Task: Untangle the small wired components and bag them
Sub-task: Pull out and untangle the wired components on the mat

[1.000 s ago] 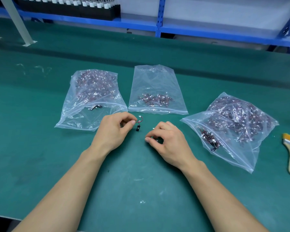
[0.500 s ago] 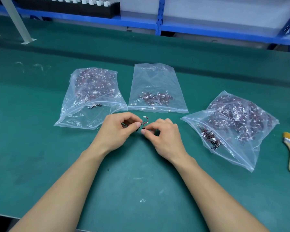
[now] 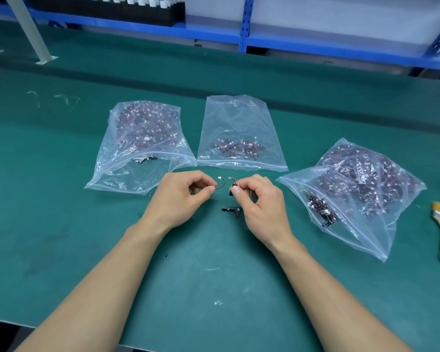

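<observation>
Pinching thin, curled red-wired components (image 3: pixel 221 183), left hand (image 3: pixel 178 199) and right hand (image 3: pixel 261 210) sit close together.

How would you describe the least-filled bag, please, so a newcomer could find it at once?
On the green mat, three clear zip bags lie in a row. It is the middle bag; unlike its bulging neighbours, it lies flat with only a thin band of wired parts near its zip.

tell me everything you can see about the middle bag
The middle bag is a clear zip-top plastic pouch lying flat on the green mat, zip end toward the person. A cluster of red-wired components with white connectors sits near that end; the rest looks empty. Its near left corner seems to meet the left bag.
</observation>
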A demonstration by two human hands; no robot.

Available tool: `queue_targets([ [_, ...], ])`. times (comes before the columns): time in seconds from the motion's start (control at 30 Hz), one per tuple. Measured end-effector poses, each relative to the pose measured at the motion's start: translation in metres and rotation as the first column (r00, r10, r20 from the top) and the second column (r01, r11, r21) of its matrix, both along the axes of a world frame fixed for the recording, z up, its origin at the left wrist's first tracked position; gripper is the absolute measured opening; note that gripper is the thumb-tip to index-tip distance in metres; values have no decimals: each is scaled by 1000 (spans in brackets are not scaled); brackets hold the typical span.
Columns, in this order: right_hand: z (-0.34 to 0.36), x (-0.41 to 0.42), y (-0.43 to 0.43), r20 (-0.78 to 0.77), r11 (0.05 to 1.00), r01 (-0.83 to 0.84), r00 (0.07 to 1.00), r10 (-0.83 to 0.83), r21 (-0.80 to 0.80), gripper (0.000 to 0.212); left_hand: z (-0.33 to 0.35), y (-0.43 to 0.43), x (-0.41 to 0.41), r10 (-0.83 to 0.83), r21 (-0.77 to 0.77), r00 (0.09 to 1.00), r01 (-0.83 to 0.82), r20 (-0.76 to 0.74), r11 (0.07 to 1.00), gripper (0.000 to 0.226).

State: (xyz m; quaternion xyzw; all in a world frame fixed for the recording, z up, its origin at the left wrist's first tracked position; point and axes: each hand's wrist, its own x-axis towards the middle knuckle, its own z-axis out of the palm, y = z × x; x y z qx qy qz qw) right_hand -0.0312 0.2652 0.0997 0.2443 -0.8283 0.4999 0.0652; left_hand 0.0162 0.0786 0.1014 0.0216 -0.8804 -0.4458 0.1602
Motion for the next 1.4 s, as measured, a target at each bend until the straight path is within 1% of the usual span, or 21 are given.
queue_targets([
  [0.1, 1, 1, 1, -2, 999, -22, 1000, 22, -43, 15, -1, -2, -1, 20, -38, 999, -19, 32, 999, 13],
  [0.2, 0, 1, -1, 20, 998, 1, 1000, 1, -59, 17, -2, -8, -1, 68, -82, 996, -63, 58, 995, 11],
  [0.3, -3, 1, -6, 45, 999, 25, 999, -26, 20, 21, -2, -11, -1, 102, -155, 992, -89, 77, 984, 9],
  [0.43, -6, -1, -13, 28, 981, 20, 999, -25, 192, 25, -2, -15, -1, 145, -207, 983, -120, 109, 971, 9],
  [0.5, -6, -3, -11, 16, 975, 47, 999, -51, 217, 31, -1, -16, -1, 151, -207, 980, -122, 130, 971, 10],
  [0.57, -6, -6, -4, 13, 978, 85, 996, -90, 192, 35, 0, -16, -1, 146, -195, 980, -118, 138, 974, 12],
  [0.6, -5, -8, 0, 10, 979, 98, 995, -101, 178, 33, 0, -15, -1, 144, -187, 981, -119, 128, 975, 13],
  [0.67, -3, -12, 10, 8, 983, 97, 995, -100, 156, 21, 1, -14, 0, 137, -163, 987, -123, 78, 979, 11],
  [0.73, -1, -18, 20, 1, 981, 75, 997, -76, 179, 12, 3, -11, 2, 93, -149, 996, -92, 3, 985, 9],
  [0.83, -2, -23, 29, -18, 964, 22, 1000, -18, 265, 19, 5, -3, 4, -69, -218, 994, 50, -81, 975, 11],
  [0.9, -2, -23, 31, -21, 950, -20, 999, 28, 311, 20, 4, 4, 5, -181, -291, 982, 157, -59, 944, 13],
  [0.97, -3, -24, 31, -47, 928, -37, 997, 58, 372, 18, 3, 10, 4, -246, -349, 969, 234, 11, 907, 13],
  [1.03, -2, -25, 31, -78, 904, -24, 995, 63, 427, 14, 1, 14, 3, -261, -384, 964, 261, 55, 886, 14],
  [1.17, -2, -26, 34, -72, 895, 21, 997, 12, 446, 4, -1, 16, 0, -236, -413, 971, 225, 26, 883, 15],
  [1.3, -2, -26, 34, 18, 926, 43, 998, -54, 375, 6, -2, 18, -1, -253, -421, 967, 245, 37, 874, 19],
  [1.4, -3, -27, 34, 73, 948, 53, 994, -79, 315, 8, -3, 18, 0, -258, -398, 966, 245, 20, 884, 23],
])
